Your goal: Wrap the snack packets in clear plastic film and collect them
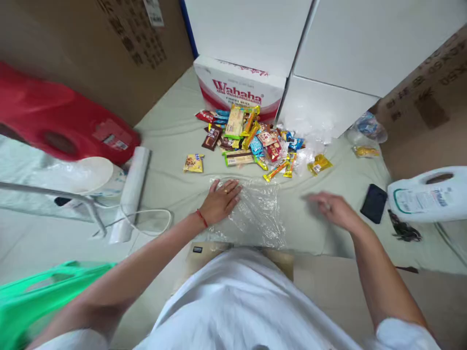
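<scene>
left hand [221, 200] lies flat, fingers spread, on the clear plastic bag [257, 216] at frame centre; right hand [333, 208], blurred, hovers empty beside it. best to pin the bag firmly while smoothing it.

A heap of snack packets [251, 138] lies at frame centre on a sheet-covered floor [171, 131], before a printed carton [237, 87] and stacked boxes [328, 48] at top. Below the heap, the left hand [221, 199] rests flat on a plastic bag [255, 214]; the right hand [333, 209] hovers right of it, with a phone [374, 203] and a jug [426, 194] further right.
</scene>
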Tool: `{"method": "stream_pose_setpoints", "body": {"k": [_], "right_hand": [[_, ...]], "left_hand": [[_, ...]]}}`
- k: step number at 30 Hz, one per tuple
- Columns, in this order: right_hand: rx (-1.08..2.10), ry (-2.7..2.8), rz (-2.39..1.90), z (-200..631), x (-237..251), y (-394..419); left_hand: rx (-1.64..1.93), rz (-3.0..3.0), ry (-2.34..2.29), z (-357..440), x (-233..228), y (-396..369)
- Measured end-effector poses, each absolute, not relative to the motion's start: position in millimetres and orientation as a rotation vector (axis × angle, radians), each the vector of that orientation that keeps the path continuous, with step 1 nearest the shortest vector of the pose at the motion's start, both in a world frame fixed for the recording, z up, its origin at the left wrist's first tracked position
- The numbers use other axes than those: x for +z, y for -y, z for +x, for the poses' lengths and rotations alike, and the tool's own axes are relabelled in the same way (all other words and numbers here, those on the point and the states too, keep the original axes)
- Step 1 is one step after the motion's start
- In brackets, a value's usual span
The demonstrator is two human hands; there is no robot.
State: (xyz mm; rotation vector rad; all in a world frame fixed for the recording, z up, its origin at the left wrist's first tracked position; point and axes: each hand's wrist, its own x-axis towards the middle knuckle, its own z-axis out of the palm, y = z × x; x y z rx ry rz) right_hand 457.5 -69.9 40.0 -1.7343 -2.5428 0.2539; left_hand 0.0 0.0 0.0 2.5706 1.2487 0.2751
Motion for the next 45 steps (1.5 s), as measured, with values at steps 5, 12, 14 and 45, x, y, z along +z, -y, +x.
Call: {"method": "stream_pose_setpoints", "body": {"k": [5,12,14,45], "right_hand": [[-0.182,2.369,-2.064,472.5,43.3,-36.1],[-0.313,2.160,-1.997,478.0,30.2,4.2],[-0.265,2.030,-1.921,478.6,33.1,31.2],[-0.127,2.084,-1.902,302.9,77.4,-74.1]], "left_hand": [[0.406,2.643,-1.264,-13.4,8.2,14.7],[0.333,2.622,-1.349,-29.3,-3.7,40.0],[0.330,2.615,-1.354,-29.2,-4.1,41.2],[0.386,2.574,-1.321,-31.4,-6.4,41.0]]}}
